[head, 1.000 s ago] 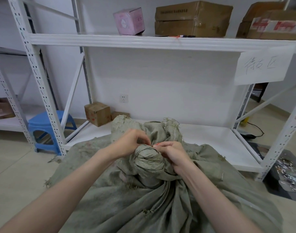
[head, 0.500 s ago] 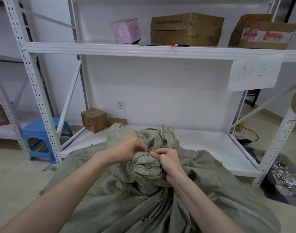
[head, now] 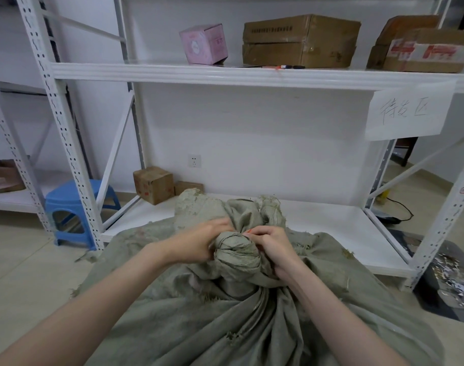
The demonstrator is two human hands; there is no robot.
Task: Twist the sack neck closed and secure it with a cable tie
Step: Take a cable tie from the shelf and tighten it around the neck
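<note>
Hands have barely shifted in the last second: both stay on the twisted neck of the sack, left hand blurred at the fingertips, so the twist looks held and the fastening under way, not finished. Left hand curls round the neck's left side; right hand curls against its right, fingertips pinching at the top, where a small orange bit shows; cable tie or not, cannot tell. Neck stands upright between both hands, touching each, near the low white shelf.
</note>
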